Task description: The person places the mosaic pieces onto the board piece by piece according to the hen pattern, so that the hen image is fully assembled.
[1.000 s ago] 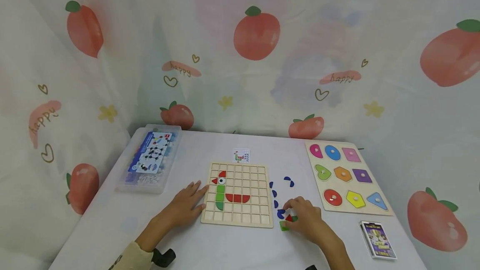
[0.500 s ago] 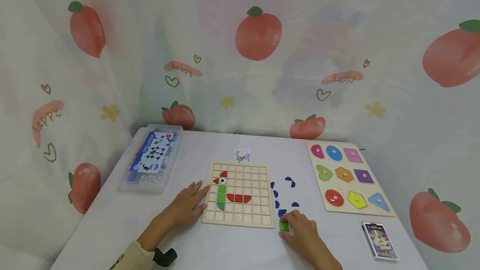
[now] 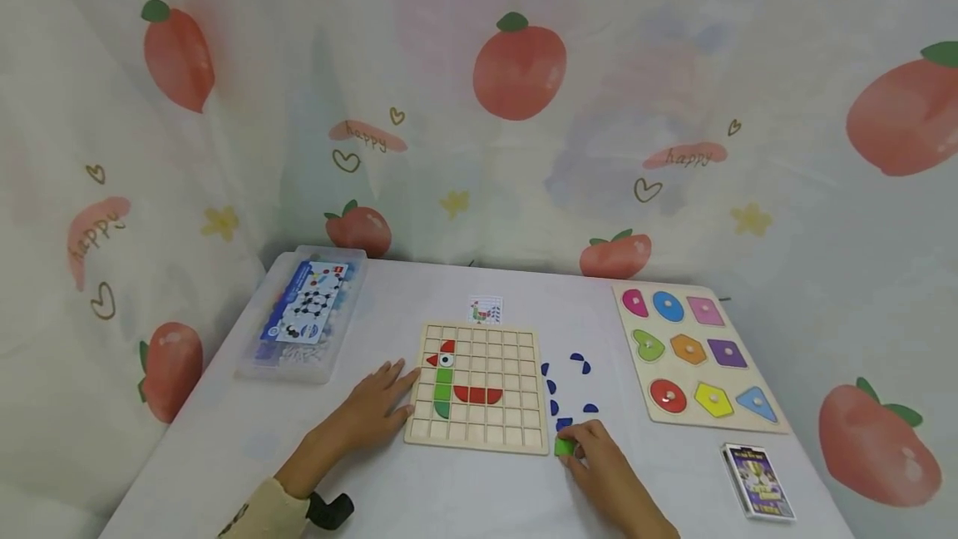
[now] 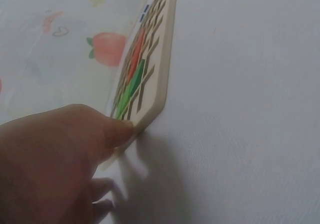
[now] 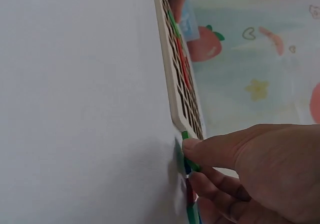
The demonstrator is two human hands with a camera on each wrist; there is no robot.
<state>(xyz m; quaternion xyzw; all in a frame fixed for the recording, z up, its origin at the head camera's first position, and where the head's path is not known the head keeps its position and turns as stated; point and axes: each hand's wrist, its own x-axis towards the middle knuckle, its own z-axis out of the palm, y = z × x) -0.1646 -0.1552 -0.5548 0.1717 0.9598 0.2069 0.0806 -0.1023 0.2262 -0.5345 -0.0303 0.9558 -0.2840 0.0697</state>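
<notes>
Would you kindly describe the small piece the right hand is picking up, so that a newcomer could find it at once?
Start at the wooden grid board in the middle of the white table. Just off its near right corner, the right hand pinches a small green square piece against the tabletop. The other loose pieces beside the board are dark blue and curved; this one is bright green and square.
</notes>
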